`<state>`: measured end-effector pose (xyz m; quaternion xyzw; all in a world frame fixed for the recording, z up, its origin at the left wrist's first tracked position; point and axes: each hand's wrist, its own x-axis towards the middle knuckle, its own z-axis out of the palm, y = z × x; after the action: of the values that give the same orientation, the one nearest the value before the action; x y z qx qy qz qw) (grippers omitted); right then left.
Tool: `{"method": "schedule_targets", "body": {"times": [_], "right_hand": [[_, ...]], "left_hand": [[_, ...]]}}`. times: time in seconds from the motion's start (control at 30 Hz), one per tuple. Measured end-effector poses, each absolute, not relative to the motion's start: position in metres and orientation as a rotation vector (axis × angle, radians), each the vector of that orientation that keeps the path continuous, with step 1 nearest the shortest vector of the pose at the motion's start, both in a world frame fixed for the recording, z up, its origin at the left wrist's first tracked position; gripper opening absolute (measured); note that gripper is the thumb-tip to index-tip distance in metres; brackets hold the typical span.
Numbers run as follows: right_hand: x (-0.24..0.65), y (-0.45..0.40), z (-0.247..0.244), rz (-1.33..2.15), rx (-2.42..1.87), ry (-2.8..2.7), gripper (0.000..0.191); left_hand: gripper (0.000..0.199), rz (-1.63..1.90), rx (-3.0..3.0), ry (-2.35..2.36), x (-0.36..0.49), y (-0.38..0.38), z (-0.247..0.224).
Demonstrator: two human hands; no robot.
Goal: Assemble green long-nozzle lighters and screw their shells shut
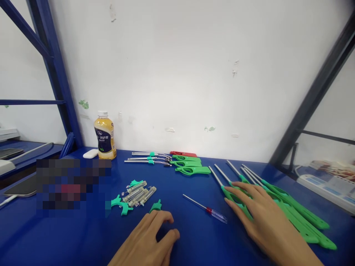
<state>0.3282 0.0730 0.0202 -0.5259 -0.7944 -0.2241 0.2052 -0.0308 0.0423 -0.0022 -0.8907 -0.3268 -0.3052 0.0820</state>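
Note:
My left hand (pixel 151 240) rests low in the middle, loosely curled, with a gap between thumb and forefinger and nothing in it. Just beyond its knuckles lies a teal plastic piece (pixel 156 205). My right hand (pixel 257 208) is spread over several green gas lighters (pixel 291 211) with long metal tubes, its fingers lying across the nearest handles. Whether it grips any of them is not visible. Between the hands lies a screwdriver (pixel 216 215) with a clear and red handle. Several clear fuel cartridges (pixel 135 195) are piled at left, with teal trigger pieces (pixel 120 204) beside them.
Toward the wall lie green handle shells (pixel 192 170), a red one (pixel 183 153) and metal tubes with wires (pixel 144 161). A drink bottle (pixel 104 136) and a white case (pixel 90 153) stand back left. A phone (pixel 22 186) lies at far left, near a blurred-out patch.

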Motion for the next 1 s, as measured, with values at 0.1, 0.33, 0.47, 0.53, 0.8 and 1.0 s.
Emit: {"method": "schedule_targets", "body": {"times": [0.1,0.33,0.47,0.53,0.8,1.0], "right_hand": [[0.32,0.108,0.049,-0.558,-1.416,-2.391,0.035],[0.304,0.204,0.075,-0.383,-1.342,-2.685,0.038],[0.299,0.23,0.07,-0.264,-1.332,-2.758,0.038],[0.3,0.234,0.066,-0.219,-1.331,-2.771,0.036],[0.307,0.232,0.059,-0.1,-1.36,-2.82,0.04],[0.295,0.202,0.076,-0.073,-1.352,-2.84,0.039]], "left_hand": [[0.032,-0.926,-2.672,-0.995,-0.028,0.044,-0.001],[0.03,-0.95,-2.665,-0.97,-0.028,0.047,-0.003],[0.033,-0.959,-2.665,-0.965,-0.028,0.047,-0.004],[0.034,-0.962,-2.662,-0.981,-0.028,0.046,-0.004],[0.032,-0.957,-2.682,-1.006,-0.026,0.043,-0.002],[0.033,-1.012,-2.642,-0.996,-0.023,0.04,0.0]]}}
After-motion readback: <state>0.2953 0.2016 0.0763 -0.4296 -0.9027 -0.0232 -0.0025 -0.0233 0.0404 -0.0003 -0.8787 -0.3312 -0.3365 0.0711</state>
